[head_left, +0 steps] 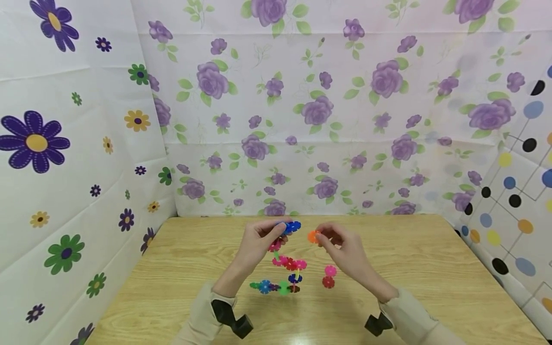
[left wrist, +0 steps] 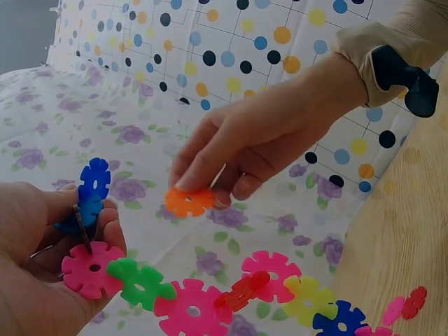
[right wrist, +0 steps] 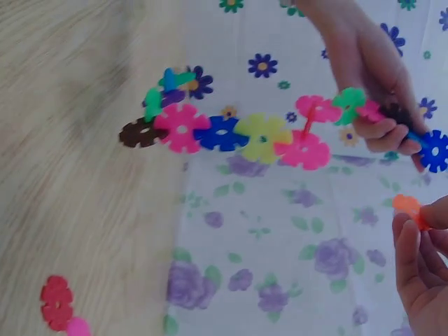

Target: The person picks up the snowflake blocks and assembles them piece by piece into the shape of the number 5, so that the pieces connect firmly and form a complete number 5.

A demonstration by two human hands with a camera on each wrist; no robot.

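Observation:
In the head view my left hand (head_left: 264, 237) pinches a blue notched plastic disc (head_left: 294, 226) at one end of a chain of interlocked flower-shaped discs. The chain hangs from that hand with pink, green, red, yellow and dark blue discs, and its lower part (head_left: 283, 287) reaches toward the tabletop. My right hand (head_left: 342, 247) pinches a single orange disc (head_left: 313, 236) between thumb and fingers. A gap separates the orange disc from the blue one. In the left wrist view a lighter blue disc (left wrist: 89, 208) shows under the dark blue one, partly covered by fingers.
Joined pink (head_left: 330, 270) and red (head_left: 328, 282) discs lie on the wooden table (head_left: 401, 268), left of my right forearm. Flower-patterned cloth (head_left: 276, 120) stands behind the table, with more patterned cloth at both sides.

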